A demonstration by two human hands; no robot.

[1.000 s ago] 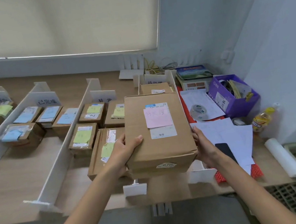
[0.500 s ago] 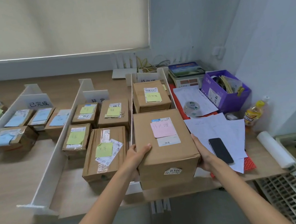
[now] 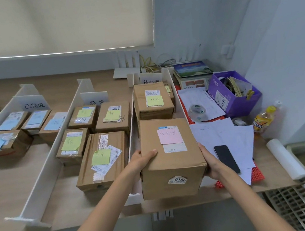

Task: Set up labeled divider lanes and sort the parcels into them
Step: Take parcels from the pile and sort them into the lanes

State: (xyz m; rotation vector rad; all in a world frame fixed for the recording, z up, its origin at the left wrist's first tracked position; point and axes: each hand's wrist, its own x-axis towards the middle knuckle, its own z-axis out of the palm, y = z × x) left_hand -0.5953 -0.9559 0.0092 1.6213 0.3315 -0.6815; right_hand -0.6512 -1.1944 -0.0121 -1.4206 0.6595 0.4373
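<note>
Wooden worktop (image 3: 30, 180), right-centre lane: both hands, left (image 3: 141, 160) and right (image 3: 210, 163), grip the pink-noted parcel (image 3: 169, 155), now lowered from mid-air between the dividers; nearly sorted, release pending.

The brown parcel (image 3: 169, 155) with a pink note lies flat in the rightmost lane, just in front of another parcel (image 3: 152, 100).

A wooden tabletop (image 3: 77, 202) sits below a window covered by a drawn cream blind (image 3: 57, 21), daylight seeping under its bottom edge. Right of the blind, pale blue walls (image 3: 282, 30) meet in a corner.
</note>
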